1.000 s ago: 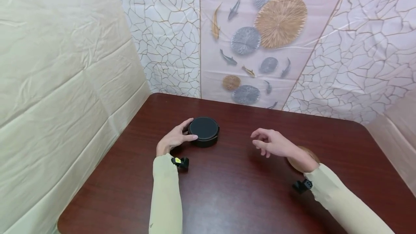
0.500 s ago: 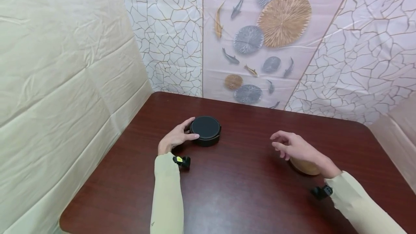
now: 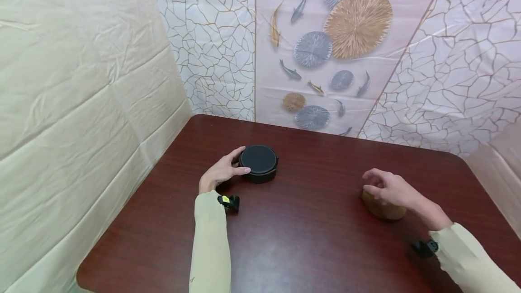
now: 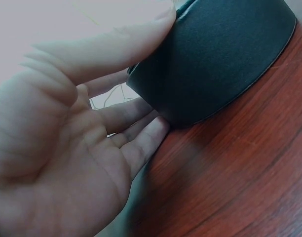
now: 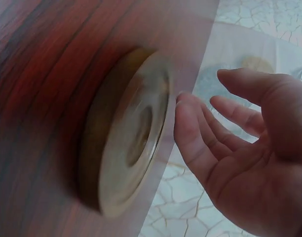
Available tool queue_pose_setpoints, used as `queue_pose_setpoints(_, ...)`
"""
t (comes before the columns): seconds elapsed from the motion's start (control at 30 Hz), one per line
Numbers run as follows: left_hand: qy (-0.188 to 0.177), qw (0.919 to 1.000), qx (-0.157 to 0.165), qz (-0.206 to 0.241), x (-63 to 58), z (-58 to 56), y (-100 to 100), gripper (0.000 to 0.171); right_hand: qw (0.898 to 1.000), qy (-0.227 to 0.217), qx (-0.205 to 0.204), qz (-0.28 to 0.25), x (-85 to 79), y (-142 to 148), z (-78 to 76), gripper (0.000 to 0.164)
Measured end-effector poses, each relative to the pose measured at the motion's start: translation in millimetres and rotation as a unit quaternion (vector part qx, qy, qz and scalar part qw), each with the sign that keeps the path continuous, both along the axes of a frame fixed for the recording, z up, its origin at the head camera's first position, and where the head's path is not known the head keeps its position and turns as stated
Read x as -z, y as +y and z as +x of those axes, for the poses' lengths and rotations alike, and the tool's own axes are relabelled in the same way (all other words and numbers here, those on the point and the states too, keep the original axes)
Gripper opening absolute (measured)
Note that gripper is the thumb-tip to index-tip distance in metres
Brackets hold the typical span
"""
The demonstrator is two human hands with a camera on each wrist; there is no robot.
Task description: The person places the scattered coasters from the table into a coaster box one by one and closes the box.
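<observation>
A round black case (image 3: 258,159) with a leather-like side stands on the table, left of its middle. My left hand (image 3: 220,172) holds it from the left, thumb at the near edge and fingers round the far side. In the left wrist view, the thumb lies against the upper edge of the case (image 4: 225,59), and a fingertip meets its lower edge. My right hand (image 3: 390,189) hovers over a round wooden disc (image 3: 384,210), fingers loosely bent and holding nothing. The right wrist view shows a gap between these fingers and the disc (image 5: 116,163), whose face has a round hollow.
Both things rest on a dark red-brown wooden table (image 3: 309,229) with rounded corners. A patterned cloth wall (image 3: 203,49) stands behind it, and a cream cloth wall (image 3: 81,103) runs along the left side. Small black cameras sit on both wrists.
My right hand has moved rightward, from the middle of the table to above the wooden disc. The left hand keeps its hold on the black case, which stays put.
</observation>
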State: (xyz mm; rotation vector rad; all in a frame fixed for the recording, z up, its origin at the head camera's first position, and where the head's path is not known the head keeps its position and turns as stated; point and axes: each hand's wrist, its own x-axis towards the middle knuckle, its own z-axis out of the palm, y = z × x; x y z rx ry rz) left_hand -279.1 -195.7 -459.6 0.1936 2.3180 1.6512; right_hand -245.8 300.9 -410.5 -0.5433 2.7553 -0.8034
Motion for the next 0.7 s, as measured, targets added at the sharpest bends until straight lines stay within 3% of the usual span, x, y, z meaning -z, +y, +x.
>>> queue_pose_setpoints(0.4, -0.006, 0.9999, -0.008, 0.009, 0.9, -0.1, 1, 0.085, 0.993, 0.08, 0.012, 0.09, 14.9, 29, 3.9, 0.043)
queue_pose_setpoints(0.7, -0.004, 0.9999, -0.006, 0.013, 2.0, -1.7, 0, 0.085, 0.989, 0.07, 0.035, 0.126, 18.0, 46, 2.7, 0.052)
